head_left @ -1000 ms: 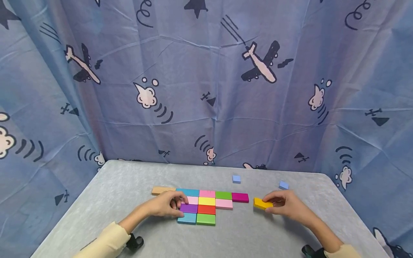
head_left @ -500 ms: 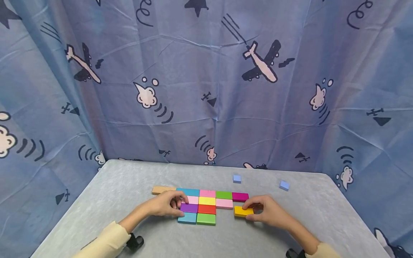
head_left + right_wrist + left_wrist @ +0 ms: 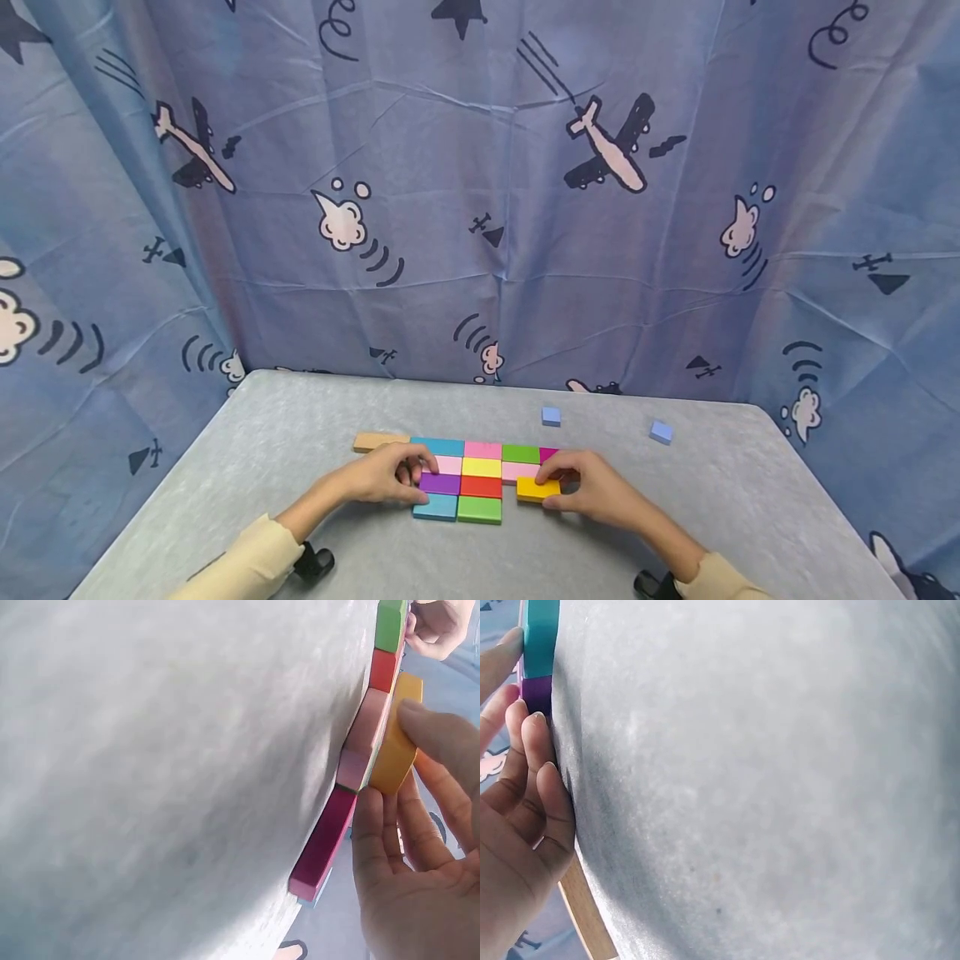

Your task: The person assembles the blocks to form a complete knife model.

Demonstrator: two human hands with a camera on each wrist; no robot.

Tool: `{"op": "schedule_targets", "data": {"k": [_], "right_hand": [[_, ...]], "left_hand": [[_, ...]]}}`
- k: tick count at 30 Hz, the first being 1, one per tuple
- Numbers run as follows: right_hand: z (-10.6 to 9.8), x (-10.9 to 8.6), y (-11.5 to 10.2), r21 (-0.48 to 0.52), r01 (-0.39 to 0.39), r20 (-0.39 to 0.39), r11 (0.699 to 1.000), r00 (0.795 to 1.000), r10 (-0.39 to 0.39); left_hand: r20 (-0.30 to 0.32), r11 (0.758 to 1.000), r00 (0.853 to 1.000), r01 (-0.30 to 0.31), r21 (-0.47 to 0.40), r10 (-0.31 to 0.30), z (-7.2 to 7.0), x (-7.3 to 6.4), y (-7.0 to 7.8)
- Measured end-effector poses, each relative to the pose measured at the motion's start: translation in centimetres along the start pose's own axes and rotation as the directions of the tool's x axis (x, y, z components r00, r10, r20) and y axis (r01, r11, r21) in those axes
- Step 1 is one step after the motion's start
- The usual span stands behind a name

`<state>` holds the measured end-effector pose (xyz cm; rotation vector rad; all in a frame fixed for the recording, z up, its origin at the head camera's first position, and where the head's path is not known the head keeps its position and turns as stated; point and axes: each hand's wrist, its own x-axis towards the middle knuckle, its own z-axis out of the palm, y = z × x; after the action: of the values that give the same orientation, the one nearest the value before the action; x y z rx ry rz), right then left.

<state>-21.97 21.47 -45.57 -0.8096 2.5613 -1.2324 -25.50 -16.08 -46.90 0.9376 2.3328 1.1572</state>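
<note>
Flat coloured blocks lie fitted together on the table, among them a purple block (image 3: 439,484), a blue block (image 3: 435,507), a red block (image 3: 480,487) and a light pink block (image 3: 517,472). At their left side my left hand (image 3: 386,477) rests with its index finger and thumb touching the blocks around the purple one; its other fingers are loosely bent. My right hand (image 3: 592,487) pinches a yellow-orange block (image 3: 531,490) between thumb and fingers. That block is in front of the light pink block, overlapping its near edge, with a small gap to the red one.
Two small light blue blocks (image 3: 551,416) lie apart towards the back of the table. A wooden-coloured block (image 3: 377,442) ends the back row at the left, and a magenta block (image 3: 324,844) ends it at the right. A patterned curtain (image 3: 480,208) hangs behind the table.
My right hand has carried the yellow-orange block leftward from the right, up close to the coloured blocks. The left hand has stayed in place.
</note>
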Motion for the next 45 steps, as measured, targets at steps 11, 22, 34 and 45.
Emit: {"op": "schedule_targets", "data": {"k": [11, 22, 34, 45], "right_hand": [[1.0, 1.0, -0.8, -0.022, 0.014, 0.022, 1.0, 1.0, -0.013], [1.8, 1.4, -1.5, -0.083, -0.003, 0.014, 0.997, 1.0, 0.004], [1.8, 1.3, -1.1, -0.099, -0.014, 0.008, 0.995, 1.0, 0.015], [0.8, 0.4, -0.4, -0.055, -0.044, 0.001, 0.997, 0.999, 0.044]], "left_hand": [[-0.001, 1.0, 1.0, -0.008, 0.006, 0.008, -0.1, -0.2, 0.0], [0.005, 1.0, 1.0, -0.009, 0.011, 0.009, -0.1, -0.1, 0.0], [0.001, 1.0, 1.0, -0.011, 0.005, 0.011, 0.0, -0.2, 0.1], [-0.005, 1.0, 1.0, 0.004, 0.011, -0.004, 0.0, -0.1, 0.1]]}}
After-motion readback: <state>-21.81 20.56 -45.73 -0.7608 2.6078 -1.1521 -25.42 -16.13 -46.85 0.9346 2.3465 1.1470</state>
